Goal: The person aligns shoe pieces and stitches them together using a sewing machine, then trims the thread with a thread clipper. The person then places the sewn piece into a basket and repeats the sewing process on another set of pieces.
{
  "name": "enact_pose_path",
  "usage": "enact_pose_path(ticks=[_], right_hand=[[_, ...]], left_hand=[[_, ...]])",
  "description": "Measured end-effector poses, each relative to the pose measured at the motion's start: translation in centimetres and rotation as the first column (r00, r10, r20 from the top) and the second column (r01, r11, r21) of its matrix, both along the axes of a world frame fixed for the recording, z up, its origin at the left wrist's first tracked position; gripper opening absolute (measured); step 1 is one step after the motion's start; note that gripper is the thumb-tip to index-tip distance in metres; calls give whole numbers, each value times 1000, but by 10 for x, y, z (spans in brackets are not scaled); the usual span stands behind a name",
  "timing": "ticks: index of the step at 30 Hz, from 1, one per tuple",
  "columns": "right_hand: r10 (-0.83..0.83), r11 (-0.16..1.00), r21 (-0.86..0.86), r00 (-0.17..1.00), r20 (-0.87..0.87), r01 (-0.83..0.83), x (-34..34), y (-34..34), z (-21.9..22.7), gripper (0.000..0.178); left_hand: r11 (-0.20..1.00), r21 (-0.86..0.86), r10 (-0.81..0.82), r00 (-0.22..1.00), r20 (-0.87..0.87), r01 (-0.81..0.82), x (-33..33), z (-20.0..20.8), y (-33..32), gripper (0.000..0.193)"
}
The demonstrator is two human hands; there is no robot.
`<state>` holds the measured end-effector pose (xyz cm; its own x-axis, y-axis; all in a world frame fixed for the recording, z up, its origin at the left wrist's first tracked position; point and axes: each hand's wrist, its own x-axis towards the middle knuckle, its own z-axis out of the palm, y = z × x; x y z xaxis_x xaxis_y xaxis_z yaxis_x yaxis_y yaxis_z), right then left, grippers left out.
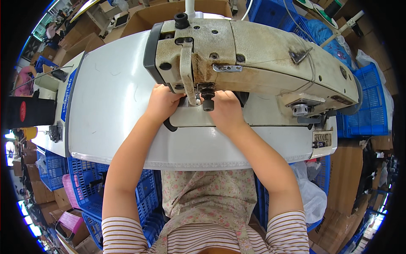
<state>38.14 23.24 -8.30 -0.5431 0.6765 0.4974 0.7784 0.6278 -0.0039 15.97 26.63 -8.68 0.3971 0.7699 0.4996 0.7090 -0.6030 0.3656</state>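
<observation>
An off-white industrial sewing machine (270,51) with brown stains stands over a white table (114,93). My left hand (163,103) is at the left of the needle area, fingers curled and closed, their tips partly behind the machine head. A small dark piece shows beside its fingertips. On the other side of the presser bar knob (207,101), my right hand (226,109) rests low with its fingers bent and closed. Dark material (242,98) shows just past its knuckles. What either hand grips is mostly hidden under the machine head.
Blue plastic crates (368,106) stand at the right, and another blue crate (86,180) sits below the table at the left. A cardboard box (148,19) is behind the machine. Thread spools (332,8) stand at the far right. A second machine table (63,106) adjoins on the left.
</observation>
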Motion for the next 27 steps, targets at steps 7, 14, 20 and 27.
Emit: enact_pose_path(ticks=[7,14,20,27], right_hand=[[82,988,-119,991,-110,-95,7,-36,6,10],[-293,608,189,439,-849,771,170,-79,117,40],[-450,695,-151,261,-854,703,321,-33,83,45],[-791,582,-175,503,-347,794,353,15,160,36]], left_hand=[[990,127,-60,998,-4,60,11,4,3,20],[990,138,13,996,-84,-1,4,7,-1,16],[991,133,-9,999,-45,15,11,8,0,16],[998,-63,-29,997,-70,25,3,12,-6,22]])
